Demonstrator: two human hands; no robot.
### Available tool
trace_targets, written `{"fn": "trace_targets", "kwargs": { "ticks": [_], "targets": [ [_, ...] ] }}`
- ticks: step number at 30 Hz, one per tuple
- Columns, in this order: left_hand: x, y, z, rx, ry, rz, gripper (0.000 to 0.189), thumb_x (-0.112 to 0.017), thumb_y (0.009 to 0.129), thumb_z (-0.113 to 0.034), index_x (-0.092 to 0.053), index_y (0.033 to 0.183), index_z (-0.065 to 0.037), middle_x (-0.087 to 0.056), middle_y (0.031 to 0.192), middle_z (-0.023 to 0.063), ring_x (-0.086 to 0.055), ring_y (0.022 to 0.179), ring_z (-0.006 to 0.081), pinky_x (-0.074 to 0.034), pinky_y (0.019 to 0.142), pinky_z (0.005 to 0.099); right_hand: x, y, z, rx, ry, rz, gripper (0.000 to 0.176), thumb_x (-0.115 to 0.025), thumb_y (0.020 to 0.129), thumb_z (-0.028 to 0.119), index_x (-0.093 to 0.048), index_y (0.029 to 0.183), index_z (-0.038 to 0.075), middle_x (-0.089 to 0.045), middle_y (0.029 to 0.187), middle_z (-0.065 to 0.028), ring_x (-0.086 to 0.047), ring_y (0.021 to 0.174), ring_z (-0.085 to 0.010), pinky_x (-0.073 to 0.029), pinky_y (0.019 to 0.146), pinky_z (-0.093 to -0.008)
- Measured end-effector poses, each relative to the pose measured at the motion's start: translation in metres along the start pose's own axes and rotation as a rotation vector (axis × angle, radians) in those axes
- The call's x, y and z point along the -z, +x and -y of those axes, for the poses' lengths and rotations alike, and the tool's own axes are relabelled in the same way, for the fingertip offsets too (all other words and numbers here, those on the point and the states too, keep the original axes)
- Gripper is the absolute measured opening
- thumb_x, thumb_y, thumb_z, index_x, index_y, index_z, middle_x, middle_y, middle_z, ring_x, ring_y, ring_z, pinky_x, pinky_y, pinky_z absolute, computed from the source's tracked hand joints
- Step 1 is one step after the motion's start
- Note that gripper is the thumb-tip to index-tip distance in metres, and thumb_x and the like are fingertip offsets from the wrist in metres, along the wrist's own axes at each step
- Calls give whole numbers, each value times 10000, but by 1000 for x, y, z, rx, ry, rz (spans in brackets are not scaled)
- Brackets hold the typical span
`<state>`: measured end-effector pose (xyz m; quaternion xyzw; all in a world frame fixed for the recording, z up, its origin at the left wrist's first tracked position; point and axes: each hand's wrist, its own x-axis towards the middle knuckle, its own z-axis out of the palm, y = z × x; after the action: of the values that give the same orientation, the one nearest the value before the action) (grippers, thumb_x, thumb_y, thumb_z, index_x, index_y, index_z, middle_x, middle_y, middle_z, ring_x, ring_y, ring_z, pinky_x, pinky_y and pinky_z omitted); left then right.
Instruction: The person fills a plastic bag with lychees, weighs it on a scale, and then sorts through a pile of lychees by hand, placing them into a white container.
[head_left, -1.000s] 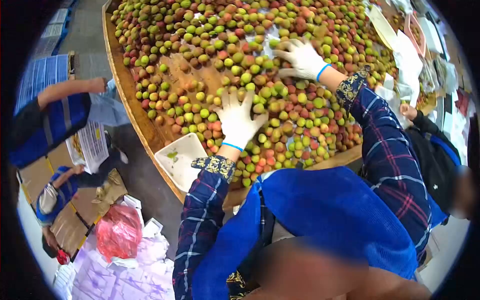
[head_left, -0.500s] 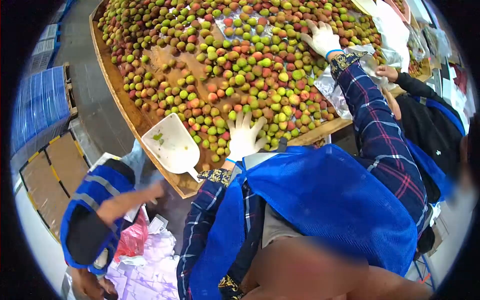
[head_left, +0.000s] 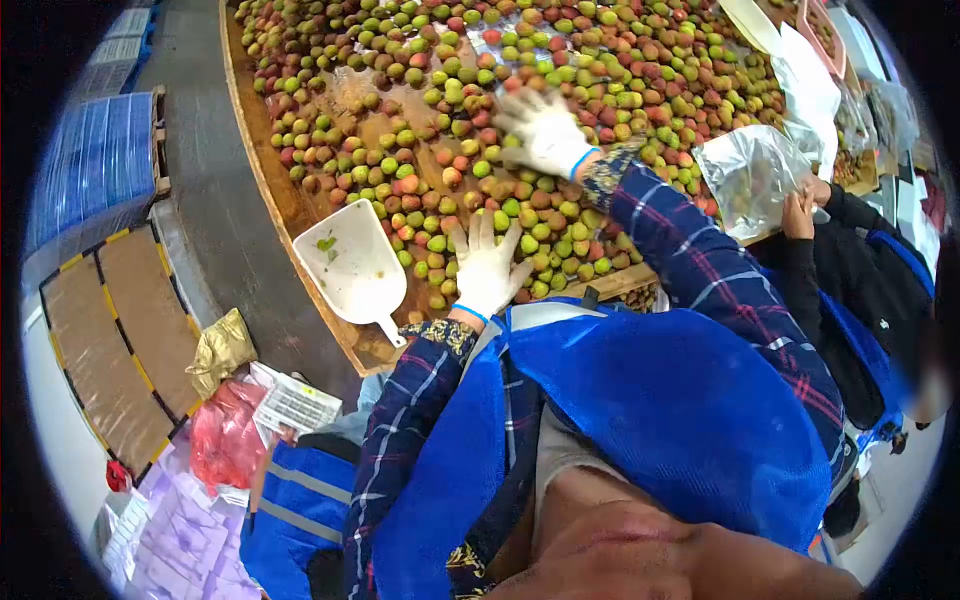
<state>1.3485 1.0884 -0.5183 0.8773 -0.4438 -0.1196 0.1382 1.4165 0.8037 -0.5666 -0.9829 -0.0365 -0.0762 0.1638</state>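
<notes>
- The left hand point(head_left: 487, 268), wearing a white glove, is lying flat with fingers spread on the fruit point(head_left: 620, 80) near the close edge of the table point(head_left: 283, 200).
- The right hand point(head_left: 545, 130), also gloved, is reaching out at one o'clock from the left hand, fingers splayed on the fruit and pinching nothing.
- The fruit, green and red, is covering most of the wooden table, lying loose under and around both hands.
- A white scoop point(head_left: 352, 262) is lying at nine o'clock from the left hand, near it.
- Another person's hand point(head_left: 800, 213) is holding a clear bag point(head_left: 748, 172) at three o'clock from the right hand.
</notes>
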Motion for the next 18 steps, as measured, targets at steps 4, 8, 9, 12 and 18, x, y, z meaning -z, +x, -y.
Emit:
{"fn": "trace_targets", "kwargs": {
  "ticks": [4,8,9,12,18],
  "targets": [
    [13,-19,6,-89,-139,4,654,-831,799,-381,-674,1383,-130,-506,1532,252,-442,1425,465,-224,1241,693,15,-19,-52,-167,-243,-41,473,-752,918,493,-750,1330,260,-648,1461,-105,-504,1434,-353,-377,1161,-654],
    [17,-28,20,-130,-315,-105,587,-820,808,-332,-683,1335,-114,-562,1463,226,-504,1348,456,-335,1155,659,34,-23,-103,-203,-385,-86,521,-729,921,432,-673,1409,259,-664,1359,-57,-549,1324,-330,-415,1070,-608],
    [17,-33,24,-133,-323,-112,587,-820,808,-332,-683,1335,-114,-562,1463,226,-504,1348,456,-335,1155,659,29,-24,-117,-197,-402,-132,537,-723,921,427,-657,1428,261,-662,1366,-56,-544,1332,-330,-414,1062,-611],
    [17,-62,23,164,-124,-298,534,-807,830,-321,-692,1304,-104,-573,1441,220,-504,1381,464,-349,1151,705,31,-16,-124,-436,-610,-25,493,-695,944,394,-671,1407,228,-663,1399,-72,-535,1352,-340,-401,1071,-644],
    [-7,-125,46,291,-140,-200,525,-815,830,-341,-710,1288,-106,-585,1472,214,-529,1392,449,-386,1133,712,30,78,7,43,-50,-75,324,-747,875,137,-757,1196,102,-685,1302,-144,-612,1272,-356,-499,1084,-494]
  ]
}}
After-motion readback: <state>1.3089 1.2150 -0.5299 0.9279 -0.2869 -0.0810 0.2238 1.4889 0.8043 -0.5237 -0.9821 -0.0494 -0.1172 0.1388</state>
